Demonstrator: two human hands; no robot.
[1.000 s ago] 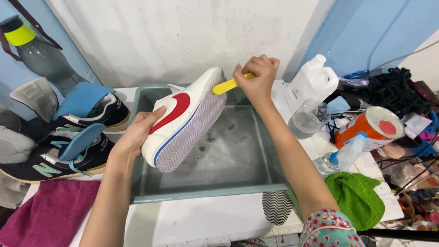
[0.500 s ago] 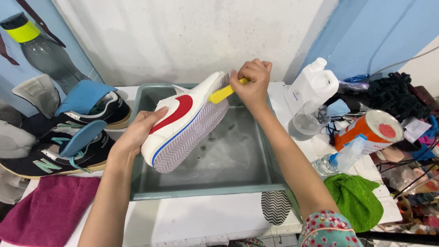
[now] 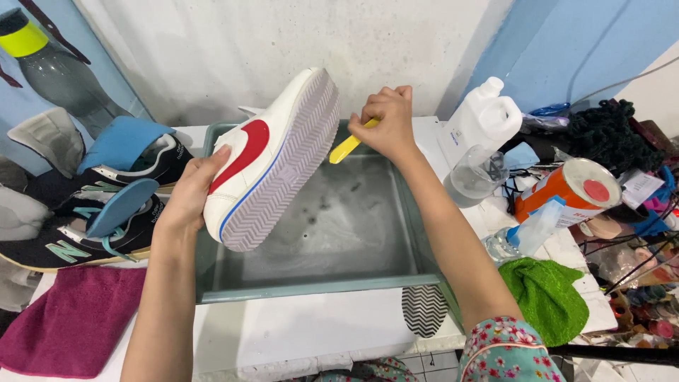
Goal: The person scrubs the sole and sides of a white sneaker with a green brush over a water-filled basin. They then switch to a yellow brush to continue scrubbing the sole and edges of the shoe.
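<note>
Over the grey basin (image 3: 424,233) we hold a white shoe (image 3: 272,159), sole up; our left hand (image 3: 191,198) grips its side, our right hand (image 3: 385,124) closes around a yellow brush (image 3: 348,147). Light, wet, probably slippery; best held at the middle.

White sneaker (image 3: 272,159) with red side mark and blue sole line, held tilted, ridged grey sole facing out, above a grey basin, yellow-handled brush (image 3: 351,144) touching its toe end

Probably a home shoe-washing corner: a water-filled grey basin (image 3: 318,290) below the hands, dark sneakers (image 3: 85,212) left of them, and a white detergent jug (image 3: 481,124) and green cloth (image 3: 548,297) to their right.
</note>
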